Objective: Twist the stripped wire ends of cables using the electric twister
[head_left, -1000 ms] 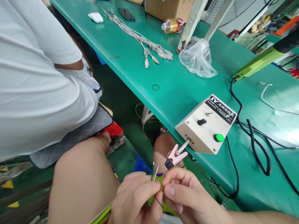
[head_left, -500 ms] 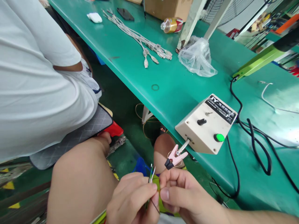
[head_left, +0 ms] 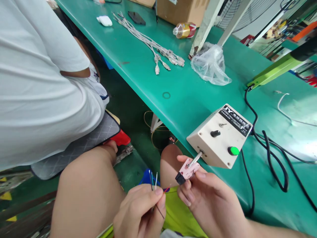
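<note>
Nearest the camera, the left hand [head_left: 140, 211] pinches a small bundle of thin wires [head_left: 155, 185] between thumb and forefinger, its grip pressed together on them low in the view, above the person's lap and a patch of yellow-green cloth [head_left: 180, 215]. The wires are fine and stiff: dark green and pale strands stand upright out of the fingers with bare tips, a red strand bends off to the right toward the other hand, and a dark strand trails down below the thumb. Just beside it, the right hand [head_left: 210, 201] has its grip closed on a small pink clip [head_left: 186, 170] with a black tip, the thumb on top and the fingers beneath; the clip sits on the end of a short metal shaft [head_left: 196, 158] that sticks out of the front of a cream control box [head_left: 219, 137]. The red strand's end lies close to the clip's black tip; whether they touch cannot be told. The box stands at the near edge of the green counter [head_left: 178, 82] and carries a black knob, a green button and a black label; black cables [head_left: 269, 155] run from it to the right. To the left sits another person in a white shirt [head_left: 37, 82]. Farther back on the counter lie a crumpled clear plastic bag [head_left: 210, 64], a bunch of pale cables with plugs [head_left: 153, 44], a bottle on its side [head_left: 184, 30], a dark phone [head_left: 136, 18] and a cardboard box [head_left: 180, 10].
</note>
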### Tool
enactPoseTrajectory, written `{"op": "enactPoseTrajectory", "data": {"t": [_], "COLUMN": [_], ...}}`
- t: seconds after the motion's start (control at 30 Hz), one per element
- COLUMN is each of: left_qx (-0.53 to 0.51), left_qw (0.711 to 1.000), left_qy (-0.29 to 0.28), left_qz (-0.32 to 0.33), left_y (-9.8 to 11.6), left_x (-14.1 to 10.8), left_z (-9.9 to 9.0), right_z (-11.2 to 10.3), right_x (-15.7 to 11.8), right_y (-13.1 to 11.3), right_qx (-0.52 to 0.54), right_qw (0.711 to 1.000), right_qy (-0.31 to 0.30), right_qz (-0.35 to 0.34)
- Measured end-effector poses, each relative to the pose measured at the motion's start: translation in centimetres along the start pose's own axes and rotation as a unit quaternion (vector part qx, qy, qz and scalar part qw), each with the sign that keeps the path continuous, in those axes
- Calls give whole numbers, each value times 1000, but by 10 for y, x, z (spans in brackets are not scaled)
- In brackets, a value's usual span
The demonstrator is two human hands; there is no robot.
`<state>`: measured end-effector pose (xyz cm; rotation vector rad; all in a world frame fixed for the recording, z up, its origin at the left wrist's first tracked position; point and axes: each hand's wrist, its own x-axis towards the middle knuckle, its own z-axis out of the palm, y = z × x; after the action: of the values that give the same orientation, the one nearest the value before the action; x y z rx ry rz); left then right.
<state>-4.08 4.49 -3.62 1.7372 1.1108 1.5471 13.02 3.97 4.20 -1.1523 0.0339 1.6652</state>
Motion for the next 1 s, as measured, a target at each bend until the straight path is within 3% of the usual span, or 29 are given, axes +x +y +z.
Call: {"op": "enactPoseTrajectory", "data": {"t": [0.4,0.87,1.0], "left_qx": [-9,12,30], "left_qw": [999,998,997], "left_qy": [-30,-56,-65], "left_qz": [-15,2,21], "left_y": [0,1,1], "left_x": [-2,4,8], "left_z": [14,17,16], "right_z": [-3,-6,-10], "right_x": [1,1,-1], "right_y": [1,2,4], "right_qx": [-23,-7,33], "right_qw": [999,999,999], "right_qy": [-33,-43,-30], "right_qz": [-36,-31,3]}}
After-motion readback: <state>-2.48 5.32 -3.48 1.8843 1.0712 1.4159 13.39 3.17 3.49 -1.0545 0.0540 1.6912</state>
